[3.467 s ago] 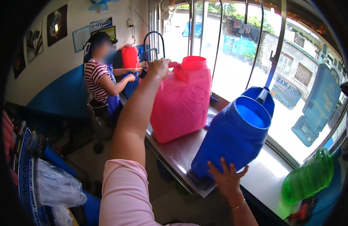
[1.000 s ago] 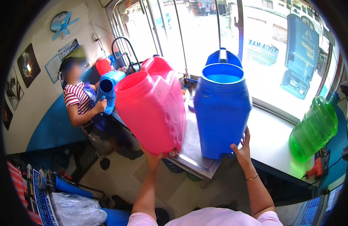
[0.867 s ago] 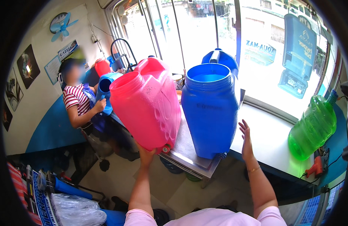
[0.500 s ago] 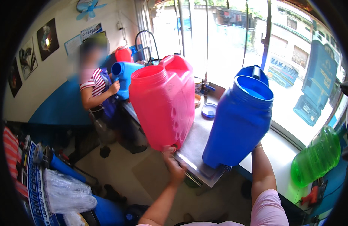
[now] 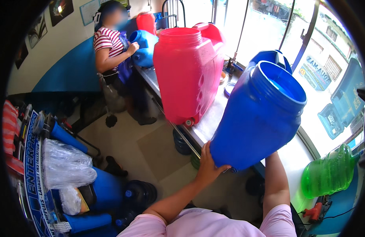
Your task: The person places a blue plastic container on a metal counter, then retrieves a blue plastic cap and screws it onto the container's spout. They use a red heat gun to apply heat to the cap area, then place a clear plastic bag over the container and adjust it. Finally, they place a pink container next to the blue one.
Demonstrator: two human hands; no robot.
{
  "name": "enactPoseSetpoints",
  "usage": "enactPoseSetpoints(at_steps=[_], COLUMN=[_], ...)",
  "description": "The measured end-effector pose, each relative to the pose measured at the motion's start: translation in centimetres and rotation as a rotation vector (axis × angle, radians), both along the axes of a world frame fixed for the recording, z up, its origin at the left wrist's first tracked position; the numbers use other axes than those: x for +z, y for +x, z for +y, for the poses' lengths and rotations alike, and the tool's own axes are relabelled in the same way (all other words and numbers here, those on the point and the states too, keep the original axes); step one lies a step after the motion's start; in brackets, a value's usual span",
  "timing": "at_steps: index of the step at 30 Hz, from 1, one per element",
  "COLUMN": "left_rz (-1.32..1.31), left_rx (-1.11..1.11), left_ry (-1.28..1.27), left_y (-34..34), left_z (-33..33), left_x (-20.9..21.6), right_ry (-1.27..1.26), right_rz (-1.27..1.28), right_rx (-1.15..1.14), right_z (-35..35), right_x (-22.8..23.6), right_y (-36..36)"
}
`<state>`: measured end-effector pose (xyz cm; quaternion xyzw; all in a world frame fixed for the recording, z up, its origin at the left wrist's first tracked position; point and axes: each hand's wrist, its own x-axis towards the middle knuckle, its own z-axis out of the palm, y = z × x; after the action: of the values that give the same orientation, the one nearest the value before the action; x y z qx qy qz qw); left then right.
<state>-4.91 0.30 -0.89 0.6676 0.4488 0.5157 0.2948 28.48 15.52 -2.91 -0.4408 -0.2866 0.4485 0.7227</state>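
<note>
A large blue plastic water jug with a wide uncapped mouth leans to the right at the near end of the metal counter. My left hand grips its lower near corner, fingers along the left side and thumb underneath. The right forearm reaches the jug's lower right side; most of my right hand is hidden behind it. Just left stands a pink jug, upright and uncapped, with a small red spout cap low on its front. Neither hand touches it.
Across the counter a person in a striped shirt handles another blue jug. A red container stands behind. On the right lie a green bottle and a red-handled tool. Plastic-wrapped goods and dark bottles fill the lower left.
My left hand has left the pink jug's base and moved right to the blue jug's lower corner. The blue jug is closer and tilts more to the right.
</note>
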Motion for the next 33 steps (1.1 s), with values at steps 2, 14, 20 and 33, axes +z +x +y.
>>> enactPoseSetpoints(at_steps=[2,14,20,33], left_rz=[-0.060,-0.015,-0.055,-0.032], left_rx=[-0.083,0.483,0.475,0.346], left_ry=[-0.006,0.005,-0.039,-0.026], left_y=[-1.0,-5.5,-3.4,-4.0], left_z=[0.4,14.9,9.7,1.0], left_x=[-0.3,-6.2,-5.0,-5.3], right_ry=[-0.008,-0.170,0.382,0.745], right_rz=[-0.015,-0.088,-1.298,-1.400], right_rx=[-0.002,-0.341,-0.459,-0.139], right_z=[-0.4,-17.9,-23.9,-25.0], right_x=[0.4,-3.2,1.3,2.2], right_y=[1.0,-12.0,-17.2,-17.2])
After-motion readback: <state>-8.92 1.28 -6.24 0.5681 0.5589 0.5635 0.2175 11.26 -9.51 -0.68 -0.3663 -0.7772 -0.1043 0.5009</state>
